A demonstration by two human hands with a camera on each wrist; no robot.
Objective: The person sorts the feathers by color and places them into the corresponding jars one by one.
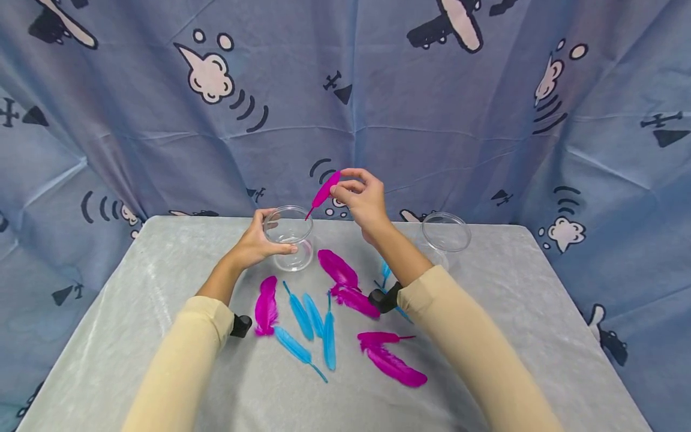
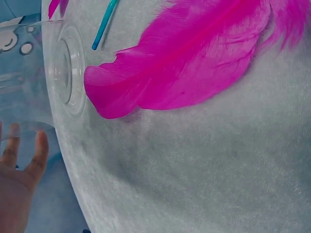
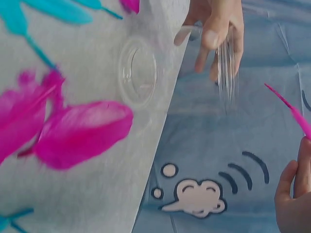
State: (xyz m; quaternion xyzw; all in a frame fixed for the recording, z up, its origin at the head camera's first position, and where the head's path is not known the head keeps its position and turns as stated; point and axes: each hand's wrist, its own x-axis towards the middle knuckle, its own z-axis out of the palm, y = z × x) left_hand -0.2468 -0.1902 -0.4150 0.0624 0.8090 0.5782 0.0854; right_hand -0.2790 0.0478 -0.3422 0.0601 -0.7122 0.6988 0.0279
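Observation:
My left hand [image 1: 252, 243] grips a clear plastic cup [image 1: 291, 255] at the back of the table, thumb on the near side and fingers around the far side. Above the cup's rim, my right hand [image 1: 364, 201] pinches a magenta feather [image 1: 326, 193] by its vane, quill pointing down toward the cup's mouth. The quill tip also shows in the right wrist view, with part of my right hand [image 3: 296, 194]. Just in front of the cup lies another magenta feather [image 2: 180, 63]. I see no feather inside the cup.
A second clear cup [image 1: 447, 233] stands at the back right, partly behind my right forearm. Blue feathers [image 1: 299, 315] and magenta feathers [image 1: 396, 366] lie scattered over the grey tabletop [image 1: 173, 288]. A blue patterned curtain [image 1: 302, 90] hangs behind the table.

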